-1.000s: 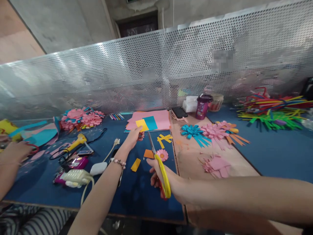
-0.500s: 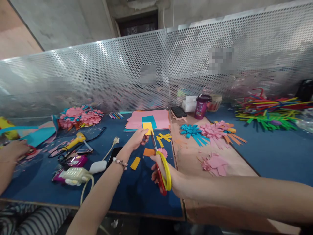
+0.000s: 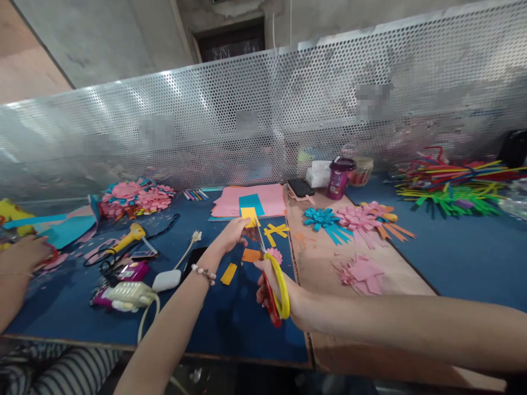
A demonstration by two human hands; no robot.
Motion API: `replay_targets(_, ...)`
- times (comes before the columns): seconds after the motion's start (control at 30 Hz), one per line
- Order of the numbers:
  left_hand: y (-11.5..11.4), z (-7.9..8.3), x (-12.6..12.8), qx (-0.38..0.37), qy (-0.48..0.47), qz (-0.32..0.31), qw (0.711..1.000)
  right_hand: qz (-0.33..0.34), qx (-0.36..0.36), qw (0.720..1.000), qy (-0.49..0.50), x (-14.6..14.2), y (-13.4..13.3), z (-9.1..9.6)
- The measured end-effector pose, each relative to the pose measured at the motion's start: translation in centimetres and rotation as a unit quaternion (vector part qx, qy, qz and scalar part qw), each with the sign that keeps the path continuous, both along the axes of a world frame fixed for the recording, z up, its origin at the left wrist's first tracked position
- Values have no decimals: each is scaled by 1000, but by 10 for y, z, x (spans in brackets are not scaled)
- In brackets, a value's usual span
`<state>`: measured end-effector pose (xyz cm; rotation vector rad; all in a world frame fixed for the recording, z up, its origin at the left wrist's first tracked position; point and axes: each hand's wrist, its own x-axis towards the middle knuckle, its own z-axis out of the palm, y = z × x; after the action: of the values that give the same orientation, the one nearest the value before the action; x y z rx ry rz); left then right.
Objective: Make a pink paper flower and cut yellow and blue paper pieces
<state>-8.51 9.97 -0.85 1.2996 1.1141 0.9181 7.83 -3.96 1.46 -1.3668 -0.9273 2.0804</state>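
Between the fingers of my left hand (image 3: pixel 230 235) is a small yellow piece of paper (image 3: pixel 248 214). My right hand (image 3: pixel 269 280) grips scissors (image 3: pixel 282 288) with red and yellow handles, and their blades reach up to the right edge of that paper. Behind the paper, a blue sheet (image 3: pixel 256 202) rests on a stack of pink sheets (image 3: pixel 230 198). Several cut yellow strips (image 3: pixel 276 232) lie just right of the blades. Below my left hand are an orange piece (image 3: pixel 251 255) and a yellow-orange piece (image 3: pixel 228 274). A small pink paper flower (image 3: pixel 274 255) sits beside the scissors.
To the left are a glue gun (image 3: pixel 130 237), a power strip (image 3: pixel 129 293), a white charger (image 3: pixel 166 280) and a co-worker's hand (image 3: pixel 31 252). Paper flowers (image 3: pixel 323 219), a purple cup (image 3: pixel 341 178) and colourful strips (image 3: pixel 457 192) are on the right. A perforated metal panel (image 3: pixel 206 126) stands behind.
My hands, the yellow paper and the scissors stay nearly in place. The camera view has shifted slightly.
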Motion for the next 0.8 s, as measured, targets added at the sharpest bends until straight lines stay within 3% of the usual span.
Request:
replay_targets(0.33, 3, -1, -2, 1, -23, -17, 1000, 8, 10, 1000, -4, 0, -3, 1)
replay_targets(0.6, 3, -4, -1, 8, -47, -30, 998, 4, -21, 1000, 9, -1, 1, -4)
replay_targets(0.8, 5, -4, -2, -2, -59, -37, 998, -8, -3, 1000, 8, -3, 2, -11)
